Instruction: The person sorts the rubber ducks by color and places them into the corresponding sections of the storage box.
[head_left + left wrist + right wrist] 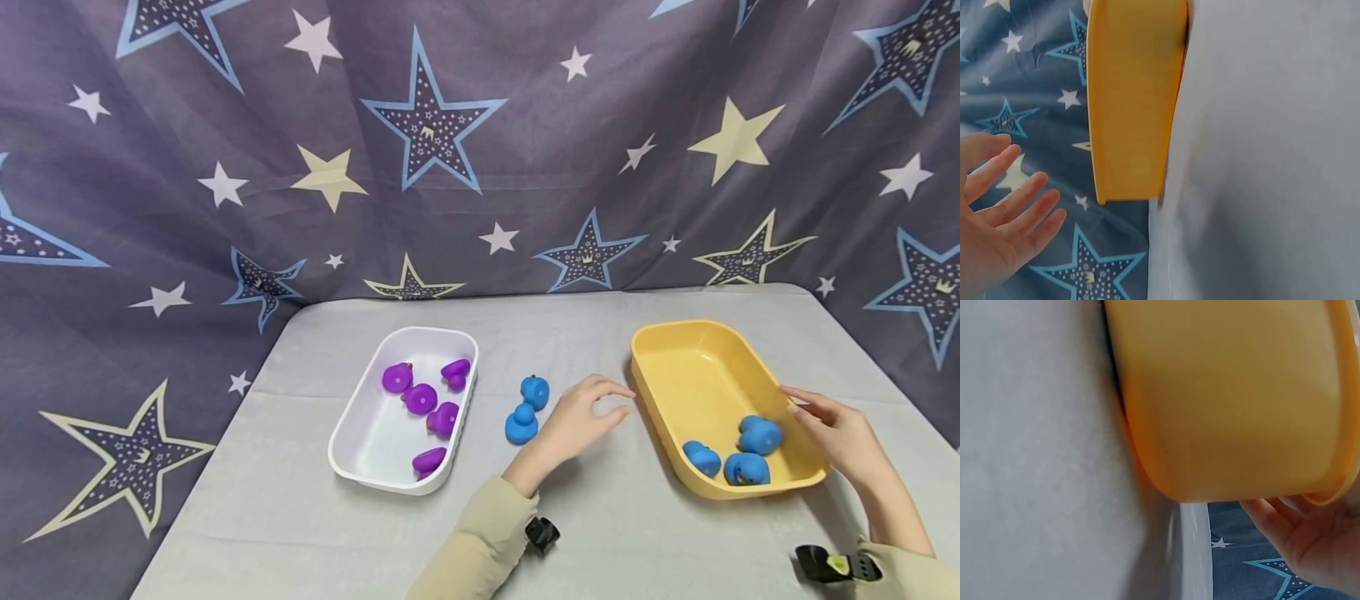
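Note:
Beside the left rim of a yellow tub (678, 367), my left hand (573, 425) hovers with its fingers spread and relaxed, apart from the tub in the left wrist view. My right hand (843, 433) is at the opposite rim, its thumb over the edge and its fingers (1269, 519) against the outer wall. Three blue rubber ducks lie at the near end inside the tub, among them a duck (760, 435) close to the right wall. Two more blue ducks, one near (521, 425) and one far (535, 391), touch each other on the table left of my left hand.
A white tub (360, 458) stands on the left of the table, holding several purple rubber ducks (420, 398). Pale grey cloth (300, 517) covers the table. A dark curtain (480, 233) with stars hangs behind it and along the sides.

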Demonstrator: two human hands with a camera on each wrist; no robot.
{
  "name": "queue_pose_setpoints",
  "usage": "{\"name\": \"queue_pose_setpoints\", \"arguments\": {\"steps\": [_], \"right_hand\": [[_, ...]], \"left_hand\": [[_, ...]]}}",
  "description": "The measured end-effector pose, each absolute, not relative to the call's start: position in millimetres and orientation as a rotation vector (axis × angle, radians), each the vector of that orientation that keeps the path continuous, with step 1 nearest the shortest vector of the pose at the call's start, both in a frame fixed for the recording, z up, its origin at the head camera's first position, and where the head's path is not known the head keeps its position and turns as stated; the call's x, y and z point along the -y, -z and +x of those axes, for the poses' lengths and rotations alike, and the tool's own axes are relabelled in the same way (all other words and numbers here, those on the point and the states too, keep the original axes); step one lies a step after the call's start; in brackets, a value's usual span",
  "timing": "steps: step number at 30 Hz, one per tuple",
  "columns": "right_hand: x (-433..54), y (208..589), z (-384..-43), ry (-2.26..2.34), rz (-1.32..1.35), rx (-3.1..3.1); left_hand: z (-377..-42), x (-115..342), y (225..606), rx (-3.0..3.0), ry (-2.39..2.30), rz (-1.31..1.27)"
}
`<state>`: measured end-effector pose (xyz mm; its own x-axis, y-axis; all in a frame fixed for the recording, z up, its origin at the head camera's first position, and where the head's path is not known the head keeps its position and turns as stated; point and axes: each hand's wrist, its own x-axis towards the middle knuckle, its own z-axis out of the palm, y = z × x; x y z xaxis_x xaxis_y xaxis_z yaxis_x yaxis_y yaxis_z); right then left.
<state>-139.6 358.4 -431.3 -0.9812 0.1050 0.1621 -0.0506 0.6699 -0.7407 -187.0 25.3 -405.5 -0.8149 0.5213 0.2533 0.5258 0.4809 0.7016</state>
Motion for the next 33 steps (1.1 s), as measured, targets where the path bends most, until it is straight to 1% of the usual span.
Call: {"name": "queue_pose_setpoints", "arguments": {"steps": [33], "right_hand": [[-357.5, 430.6, -139.2, -1.194, -0.053, 2.708]], "left_hand": [[-181.9, 42.5, 413.4, 2.711, 1.199, -0.724]]}}
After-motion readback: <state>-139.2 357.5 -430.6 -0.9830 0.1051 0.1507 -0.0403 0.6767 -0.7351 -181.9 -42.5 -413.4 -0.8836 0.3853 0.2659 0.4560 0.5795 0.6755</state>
